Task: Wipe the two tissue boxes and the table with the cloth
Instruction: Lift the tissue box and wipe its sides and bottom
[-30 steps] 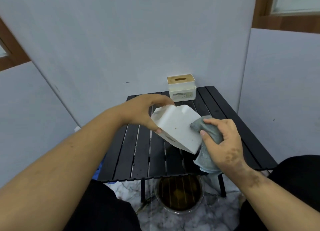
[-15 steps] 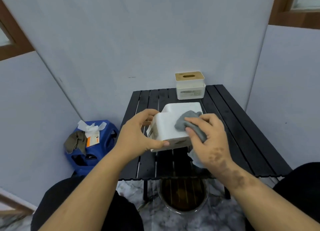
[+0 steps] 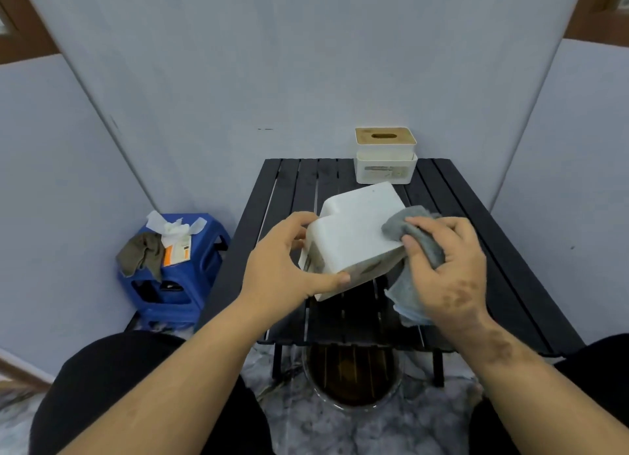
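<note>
The left hand [image 3: 289, 267] is gripping the white tissue box [image 3: 354, 240] from its left end, thumb lying along the near lower edge and fingers wrapped behind the far side. The box is being held tilted above the middle of the black slatted table [image 3: 503, 267], its broad white face turned up toward the camera; whether its lower edge is touching the slats cannot be told. The right hand [image 3: 446, 270] is closed around the grey cloth [image 3: 413, 229], bunching it in the fingers and pressing the bunched part against the right end of the box. A loose tail of the cloth is hanging below the palm over the slats. Both forearms are reaching in from the near edge, bare to the frame edge.

A second tissue box [image 3: 386, 156], white with a wooden slotted lid, is standing upright at the far edge of the table, just behind the held box and apart from it. Nothing is lying between the hands and the held box.

A blue plastic stool [image 3: 190, 277] is standing left of the table against the wall, carrying a drab rag [image 3: 141, 255], crumpled white tissues [image 3: 173, 226] and a small orange-and-white packet [image 3: 177, 253]. A round basin [image 3: 350, 376] of dark liquid is sitting on the marbled floor [image 3: 299, 427] beneath the near table edge. Plain grey-blue panels [image 3: 306, 63] are enclosing the table on three sides.
</note>
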